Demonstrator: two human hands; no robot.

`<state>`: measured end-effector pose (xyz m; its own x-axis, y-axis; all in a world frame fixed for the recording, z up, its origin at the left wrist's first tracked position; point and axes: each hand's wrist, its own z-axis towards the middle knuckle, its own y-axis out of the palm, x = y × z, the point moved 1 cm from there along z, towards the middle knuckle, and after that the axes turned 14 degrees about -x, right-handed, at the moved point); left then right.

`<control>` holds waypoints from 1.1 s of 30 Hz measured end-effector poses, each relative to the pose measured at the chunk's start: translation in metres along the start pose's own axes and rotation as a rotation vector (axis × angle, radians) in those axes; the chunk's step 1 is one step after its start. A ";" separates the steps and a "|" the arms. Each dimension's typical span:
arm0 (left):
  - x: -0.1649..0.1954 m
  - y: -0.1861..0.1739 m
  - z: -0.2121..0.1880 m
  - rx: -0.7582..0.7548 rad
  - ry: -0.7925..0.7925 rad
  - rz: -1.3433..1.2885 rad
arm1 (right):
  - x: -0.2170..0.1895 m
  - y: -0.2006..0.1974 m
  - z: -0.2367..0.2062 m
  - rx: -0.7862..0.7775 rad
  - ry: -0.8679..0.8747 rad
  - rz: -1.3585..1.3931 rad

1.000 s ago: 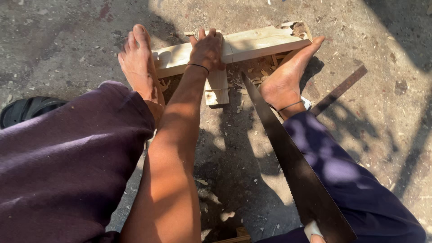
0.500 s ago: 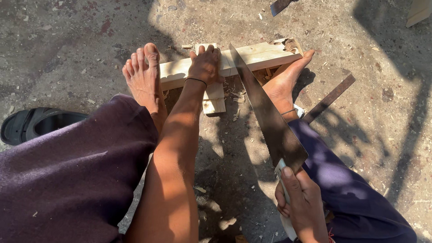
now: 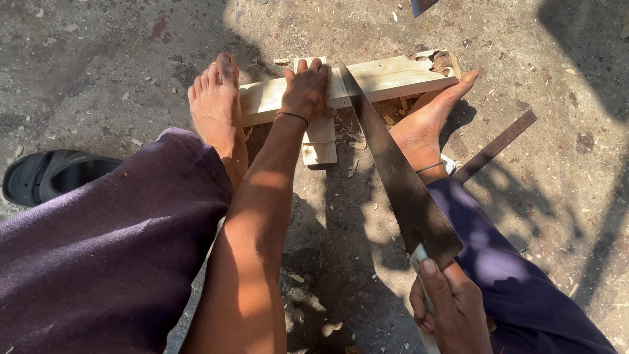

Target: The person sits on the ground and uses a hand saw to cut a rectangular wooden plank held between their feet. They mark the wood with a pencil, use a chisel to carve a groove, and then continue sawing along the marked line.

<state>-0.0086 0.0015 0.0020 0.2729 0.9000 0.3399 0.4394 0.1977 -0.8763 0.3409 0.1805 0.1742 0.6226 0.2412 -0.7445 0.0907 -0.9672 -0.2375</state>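
A pale wooden plank (image 3: 386,77) lies across a shorter wood block (image 3: 320,145) on the ground. My left hand (image 3: 306,92) presses down on the plank, fingers over its far edge. My right hand (image 3: 451,307) grips the handle of a hand saw (image 3: 400,180) at the lower right. The saw blade slants up to the left, and its tip rests on the plank just right of my left hand. My bare left foot (image 3: 216,108) stands against the plank's left end, and my right foot (image 3: 429,124) is tucked under its right part.
A black sandal (image 3: 49,176) lies at the left edge. A dark flat metal bar (image 3: 496,145) lies on the ground right of my right foot. Wood chips and sawdust litter the concrete around the plank. My purple trouser legs fill the lower view.
The saw has slid back toward me along the cut line, and my right hand on its handle has come fully into view. The view has shifted slightly lower. My left hand stays on the plank.
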 end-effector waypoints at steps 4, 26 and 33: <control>-0.001 0.002 0.003 0.002 0.004 -0.004 | -0.005 0.002 0.006 -0.013 0.010 -0.002; -0.015 0.013 0.010 0.097 0.015 0.042 | 0.072 -0.014 -0.024 0.278 -0.036 -0.075; -0.010 0.011 0.008 0.095 -0.001 0.069 | 0.052 -0.028 -0.051 0.227 0.022 0.102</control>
<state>-0.0132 -0.0022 -0.0132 0.2985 0.9131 0.2777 0.3366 0.1716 -0.9259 0.4103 0.2164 0.1734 0.6369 0.1389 -0.7584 -0.1492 -0.9428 -0.2980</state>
